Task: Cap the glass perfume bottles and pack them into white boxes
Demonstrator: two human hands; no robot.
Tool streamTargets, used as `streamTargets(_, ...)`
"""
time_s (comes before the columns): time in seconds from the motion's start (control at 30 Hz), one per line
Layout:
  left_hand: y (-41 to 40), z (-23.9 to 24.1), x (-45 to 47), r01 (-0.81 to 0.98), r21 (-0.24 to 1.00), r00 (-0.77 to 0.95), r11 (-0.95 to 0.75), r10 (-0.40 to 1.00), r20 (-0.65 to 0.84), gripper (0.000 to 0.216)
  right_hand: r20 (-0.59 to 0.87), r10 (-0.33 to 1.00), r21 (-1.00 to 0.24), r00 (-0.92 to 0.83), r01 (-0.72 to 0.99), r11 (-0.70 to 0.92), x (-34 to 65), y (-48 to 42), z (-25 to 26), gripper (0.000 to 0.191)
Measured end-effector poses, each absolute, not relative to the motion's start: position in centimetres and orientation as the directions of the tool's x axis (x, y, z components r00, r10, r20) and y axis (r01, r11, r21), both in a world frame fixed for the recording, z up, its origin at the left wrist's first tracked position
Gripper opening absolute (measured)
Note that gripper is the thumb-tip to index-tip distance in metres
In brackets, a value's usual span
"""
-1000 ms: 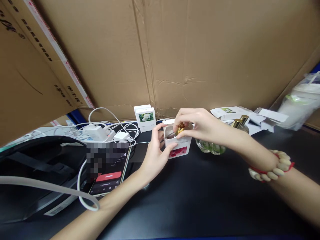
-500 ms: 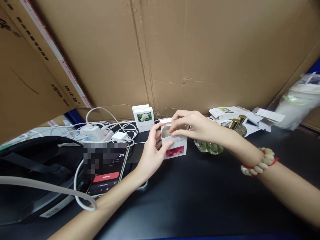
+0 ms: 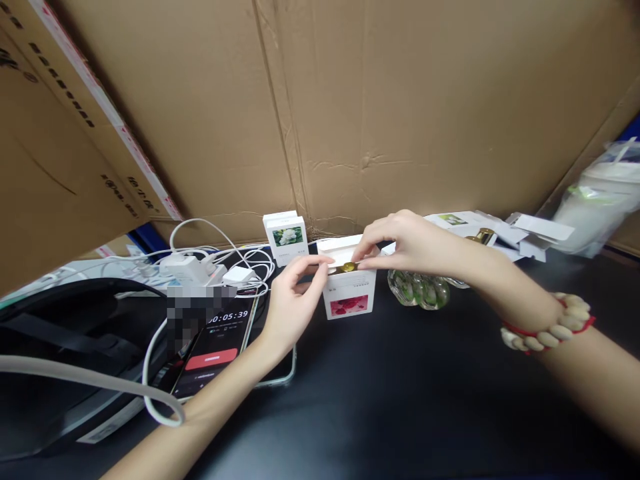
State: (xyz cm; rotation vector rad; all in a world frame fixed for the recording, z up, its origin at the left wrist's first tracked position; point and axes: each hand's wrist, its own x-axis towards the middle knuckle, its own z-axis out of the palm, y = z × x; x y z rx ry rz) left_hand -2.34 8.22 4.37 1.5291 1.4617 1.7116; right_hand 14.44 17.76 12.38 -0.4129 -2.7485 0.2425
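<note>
A white carton [image 3: 345,288] with a pink flower picture stands upright on the black table, its top flaps raised. Inside its opening shows a gold cap [image 3: 349,267]; whatever lies below the cap is hidden by the walls. My left hand [image 3: 294,300] pinches the carton's left side flap between thumb and fingers. On the opposite side, my right hand [image 3: 403,241] is closed at the right flap, thumb and fingertips at the opening's edge. Just right of the carton are glass bottles [image 3: 419,289] with green inside, partly behind my right forearm.
A white box [image 3: 287,240] with a white flower picture stands behind. White cables and chargers [image 3: 240,275], a phone [image 3: 220,333] showing a timer and a black headset-like object [image 3: 75,360] lie left. Opened cartons [image 3: 535,233] and a bagged cup [image 3: 595,200] are at right.
My left hand has shifted from the carton's side to its left top flap. My right fingers have moved to the right flap, and the gold cap now shows in the opening.
</note>
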Motion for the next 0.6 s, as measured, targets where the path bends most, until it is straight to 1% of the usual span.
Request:
streamTargets(0.1,8.33,4.18,-2.25,0.333,0.877,-0.309,-0.346,0.839,0.449,0.015,0.241,0.318,-0.293,-0.917,0.244,0.924,14.53,17.67,12.51,0.016)
streamTargets(0.13,8.36,4.07,-2.19,0.334,0.878,-0.305,-0.344,0.842,0.446,0.014,0.231,0.324,-0.297,-0.918,0.251,0.921,14.58,17.66,12.56,0.016)
streamTargets(0.27,8.37,3.68,-1.98,0.324,0.876,-0.315,-0.356,0.833,0.455,0.021,0.264,0.389,-0.225,-0.883,0.335,0.915,14.64,17.49,12.60,0.017)
streamTargets(0.37,8.31,3.51,-1.95,0.324,0.869,-0.325,-0.373,0.819,0.473,0.025,0.309,0.434,-0.204,-0.847,0.386,0.900,14.42,17.30,12.55,0.018)
streamTargets(0.43,8.28,3.45,-1.97,0.339,0.861,-0.311,-0.380,0.818,0.484,0.023,0.338,0.448,-0.174,-0.828,0.413,0.894,14.26,17.28,12.52,0.015)
streamTargets(0.5,8.25,3.44,-2.00,0.361,0.850,-0.295,-0.383,0.818,0.494,0.016,0.354,0.457,-0.145,-0.816,0.435,0.889,14.16,17.37,12.49,0.013)
streamTargets(0.57,8.21,3.48,-2.01,0.390,0.836,-0.283,-0.387,0.813,0.508,0.010,0.361,0.458,-0.130,-0.812,0.442,0.887,14.14,17.49,12.45,0.013)
streamTargets(0.6,8.17,3.52,-2.00,0.404,0.827,-0.276,-0.390,0.811,0.517,0.010,0.365,0.451,-0.126,-0.814,0.437,0.890,14.17,17.53,12.45,0.013)
